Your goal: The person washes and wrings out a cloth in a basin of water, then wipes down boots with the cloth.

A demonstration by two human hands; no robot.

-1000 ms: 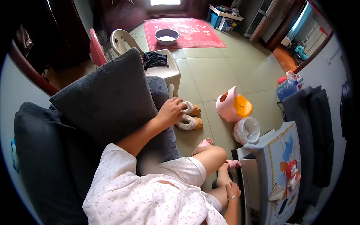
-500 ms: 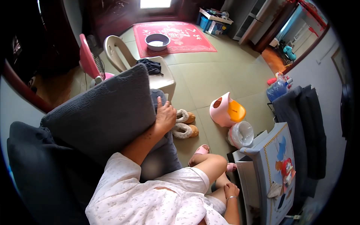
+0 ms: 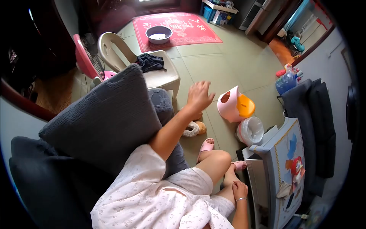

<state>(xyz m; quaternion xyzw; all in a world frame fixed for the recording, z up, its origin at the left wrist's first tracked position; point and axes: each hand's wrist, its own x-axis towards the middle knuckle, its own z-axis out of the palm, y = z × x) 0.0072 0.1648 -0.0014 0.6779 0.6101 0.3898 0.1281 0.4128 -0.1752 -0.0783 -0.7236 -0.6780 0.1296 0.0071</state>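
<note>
Grey cushion [image 3: 101, 114], outstretched left hand [image 3: 200, 96], slippers [image 3: 201, 128]

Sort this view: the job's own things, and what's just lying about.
Job, apparently:
left hand, raised and empty
fur-lined slippers, partly behind it
grey cushion, beside that arm
right hand, on the leg

Lying about:
basin on red mat
dark cloth on chair
pink potty
lined bin

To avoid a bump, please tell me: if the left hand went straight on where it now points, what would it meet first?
The way looks free: the left hand seems to point over the tiled floor, passing left of the pink potty, though depth is hard to judge.
</note>
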